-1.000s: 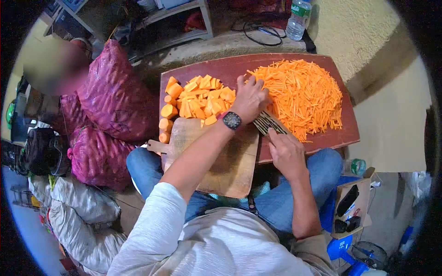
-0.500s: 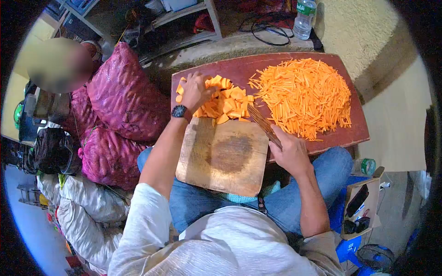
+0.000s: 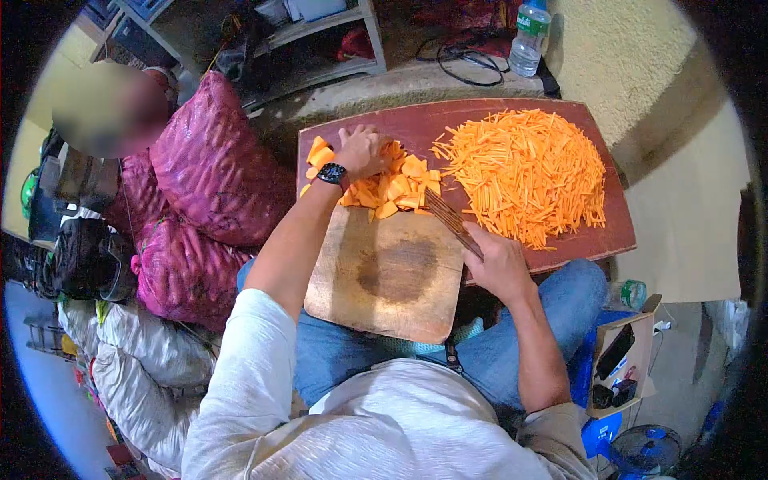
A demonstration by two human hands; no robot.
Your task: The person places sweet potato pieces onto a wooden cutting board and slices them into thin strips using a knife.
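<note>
My left hand (image 3: 364, 152), with a dark watch on its wrist, reaches over the orange chunks (image 3: 392, 190) at the left of the red tabletop (image 3: 432, 120). Its fingertips point down among the pieces, and what they touch is hidden. A brown, blade-like tool (image 3: 450, 218) is gripped in my right hand (image 3: 498, 262), its far end close to the chunks at the board's upper right corner. The wooden cutting board (image 3: 384, 272) lies before me with no pieces on its bare middle. Thin orange strips form a large heap (image 3: 524, 176) on the right.
Pink mesh sacks (image 3: 216, 164) stand at the left, with white sacks (image 3: 148, 360) below them. A water bottle (image 3: 528, 40) and black cable (image 3: 472, 64) are behind the table. Right of my knee is an open box (image 3: 620, 360). A blurred person is at upper left.
My left hand has moved right and slightly up over the chunks, uncovering pieces at the far left. My right hand and the tool have shifted slightly left.
</note>
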